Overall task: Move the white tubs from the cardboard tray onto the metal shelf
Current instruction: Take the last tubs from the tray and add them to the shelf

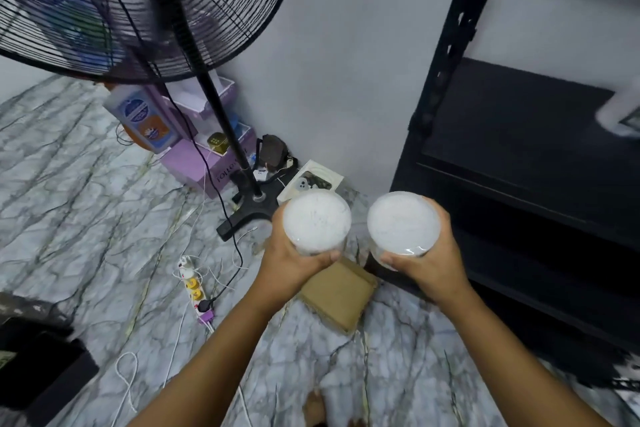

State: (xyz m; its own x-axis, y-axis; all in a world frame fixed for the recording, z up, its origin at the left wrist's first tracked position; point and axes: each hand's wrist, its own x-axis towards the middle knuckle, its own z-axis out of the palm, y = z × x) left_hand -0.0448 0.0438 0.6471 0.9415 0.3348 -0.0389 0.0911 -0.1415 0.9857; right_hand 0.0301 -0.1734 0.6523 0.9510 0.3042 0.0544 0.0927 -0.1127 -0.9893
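Two held tubs [317, 220], fan base [247, 215] just beyond, perhaps apart.

Two white tubs [317, 220], one cardboard tray [337, 295]

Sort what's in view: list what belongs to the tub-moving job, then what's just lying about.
Job: left hand gripping one white tub; right hand gripping another tub; cardboard tray; metal shelf.

Lying about: standing fan; power strip; purple boxes; phone box.

Left hand [294, 262] grips white tub [317, 222]; right hand [427, 262] grips second tub [403, 222], above cardboard tray [337, 295].
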